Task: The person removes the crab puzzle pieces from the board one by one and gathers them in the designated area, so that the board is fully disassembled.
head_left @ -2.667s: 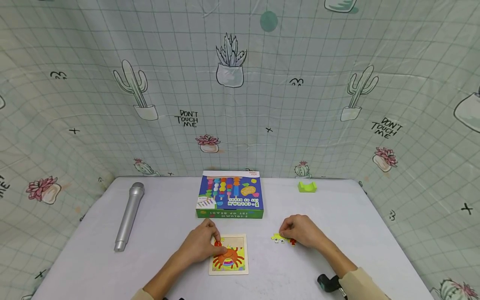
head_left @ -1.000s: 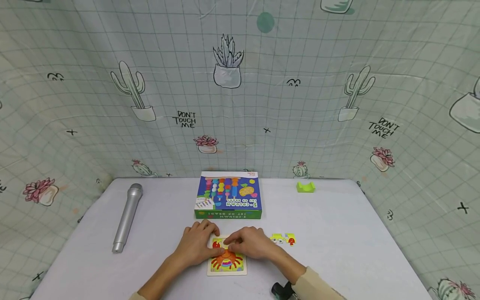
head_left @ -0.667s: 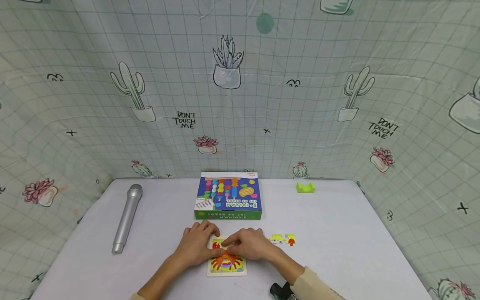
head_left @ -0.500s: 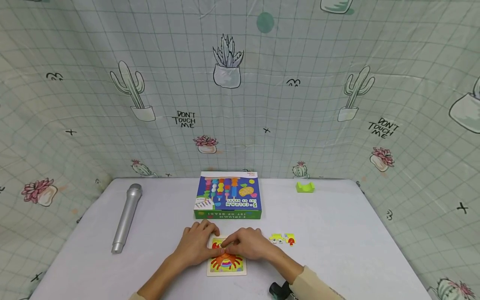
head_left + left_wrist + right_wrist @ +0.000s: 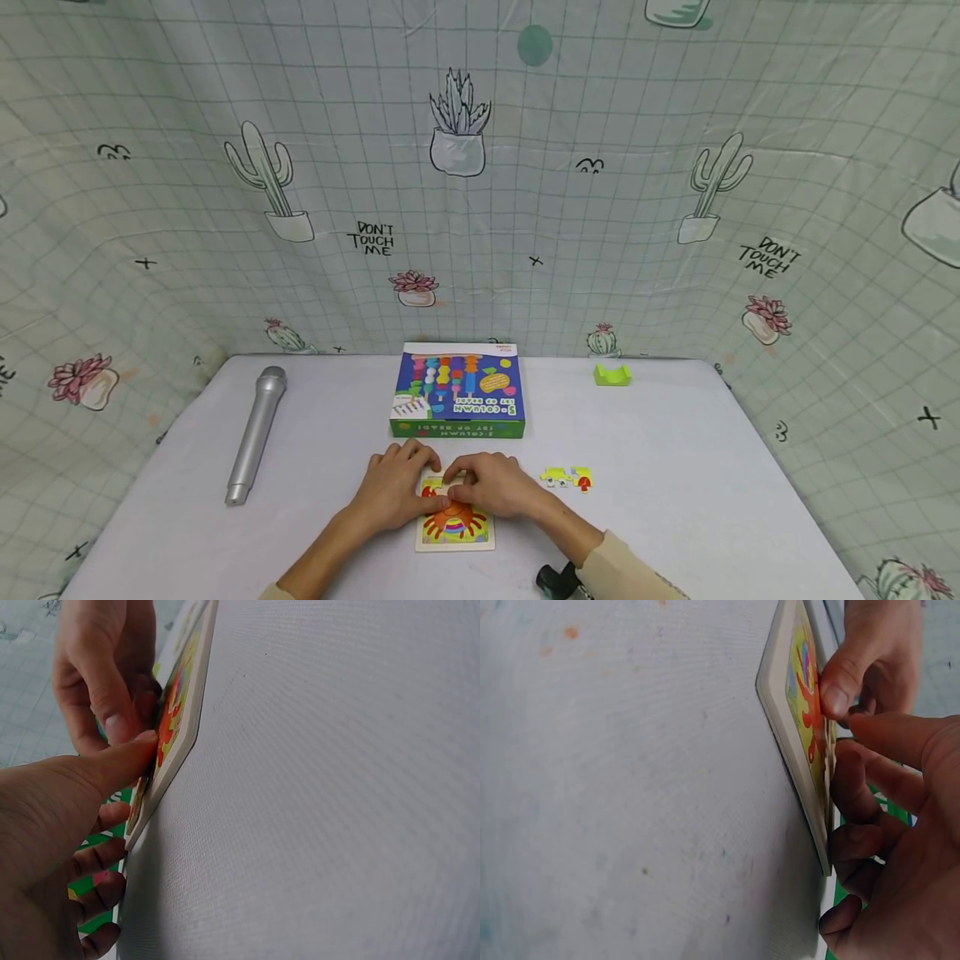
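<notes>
Head view: square wooden orange-crab puzzle (image 5: 455, 528) seems mostly filled; loose yellow pieces (image 5: 556, 476) remain toward two-thirty. Left hand (image 5: 392, 492) spread, thumb pressing; whether right hand (image 5: 498, 486) pinches, unclear.

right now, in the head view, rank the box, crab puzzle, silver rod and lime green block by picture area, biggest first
1. Box
2. Crab puzzle and silver rod: too close to rank, since the left hand and right hand cover part of the puzzle
3. Lime green block, clearly smallest

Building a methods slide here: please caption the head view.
Left hand and right hand work at a crab puzzle, loose pieces to the right, a box behind.
</notes>
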Tool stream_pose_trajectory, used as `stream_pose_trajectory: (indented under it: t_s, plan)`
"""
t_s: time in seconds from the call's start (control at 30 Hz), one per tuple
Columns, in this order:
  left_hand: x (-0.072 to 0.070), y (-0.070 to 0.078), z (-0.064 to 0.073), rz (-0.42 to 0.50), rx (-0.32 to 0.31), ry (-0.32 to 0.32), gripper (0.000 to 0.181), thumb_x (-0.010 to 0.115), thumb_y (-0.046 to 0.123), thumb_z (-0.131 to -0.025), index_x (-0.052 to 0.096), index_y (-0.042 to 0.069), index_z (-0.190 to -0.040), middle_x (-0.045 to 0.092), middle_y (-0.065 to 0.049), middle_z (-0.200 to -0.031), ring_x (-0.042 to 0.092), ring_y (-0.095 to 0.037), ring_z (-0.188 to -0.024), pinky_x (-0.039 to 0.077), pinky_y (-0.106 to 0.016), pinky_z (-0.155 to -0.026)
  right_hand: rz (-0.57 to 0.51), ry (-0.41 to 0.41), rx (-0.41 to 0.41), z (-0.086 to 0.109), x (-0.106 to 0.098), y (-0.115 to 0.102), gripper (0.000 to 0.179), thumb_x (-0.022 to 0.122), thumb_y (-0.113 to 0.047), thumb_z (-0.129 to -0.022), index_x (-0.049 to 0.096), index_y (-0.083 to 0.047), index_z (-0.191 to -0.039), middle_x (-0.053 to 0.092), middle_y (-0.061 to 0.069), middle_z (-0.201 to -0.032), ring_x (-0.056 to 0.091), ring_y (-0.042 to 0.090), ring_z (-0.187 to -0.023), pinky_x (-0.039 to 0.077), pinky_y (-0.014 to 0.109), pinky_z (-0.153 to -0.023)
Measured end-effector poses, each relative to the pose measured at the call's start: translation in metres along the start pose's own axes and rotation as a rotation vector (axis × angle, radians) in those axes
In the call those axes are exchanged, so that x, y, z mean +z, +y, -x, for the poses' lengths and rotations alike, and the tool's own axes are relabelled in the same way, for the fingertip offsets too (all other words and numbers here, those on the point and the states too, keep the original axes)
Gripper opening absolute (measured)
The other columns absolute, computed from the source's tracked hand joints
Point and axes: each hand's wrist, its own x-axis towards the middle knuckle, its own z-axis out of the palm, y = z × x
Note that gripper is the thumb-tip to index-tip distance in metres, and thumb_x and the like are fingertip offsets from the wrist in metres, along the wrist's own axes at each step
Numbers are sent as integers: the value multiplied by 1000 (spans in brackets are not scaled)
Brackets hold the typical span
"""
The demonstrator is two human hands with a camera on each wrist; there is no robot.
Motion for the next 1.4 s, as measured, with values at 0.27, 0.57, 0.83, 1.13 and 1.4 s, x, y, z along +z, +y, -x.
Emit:
stream_pose_trajectory:
  t_s: [0.27, 0.57, 0.83, 1.13, 1.4]
  plan:
    - [2, -1, -1, 5, -10, -10, 45, 80, 59, -76, 62, 26, -101, 56, 5, -108, 50, -23, -98, 37, -47, -81, -4, 5, -13, -6, 1, 0, 24, 69, -31, -93, 77, -24, -115, 74, -10, -89, 56, 4, -73, 38, 33, -72]
    - [1, -2, -1, 23, -12, -14, 44, 81, 57, -76, 62, 26, -101, 56, 6, -107, 49, -22, -99, 36, -47, -82, -11, 5, -23, -10, -1, -1, 20, 71, -30, -93, 79, -23, -109, 75, -12, -99, 58, 3, -83, 39, 39, -79]
    - [-3, 1, 1, 31, -3, -13, 45, 83, 55, -75, 62, 24, -100, 55, 6, -105, 49, -21, -97, 36, -47, -81, -75, 39, 11, -11, 1, -1, 11, 72, -26, -91, 75, -17, -96, 62, -10, -68, 57, 7, -66, 36, 39, -77]
    - [-1, -1, 1, 27, 5, -3, 45, 83, 57, -74, 61, 26, -99, 54, 7, -106, 49, -20, -97, 36, -46, -80, -176, 34, 34, -9, 0, -2, 6, 70, -20, -91, 73, -17, -87, 65, -6, -72, 58, 9, -66, 42, 31, -70]
    - [0, -2, -2, 31, -20, -29, 45, 81, 59, -75, 60, 27, -99, 54, 7, -107, 49, -21, -99, 36, -47, -82, -277, 32, -3, -3, -9, 5, 4, 69, -14, -90, 72, -12, -87, 68, 2, -76, 56, 11, -66, 44, 23, -60]
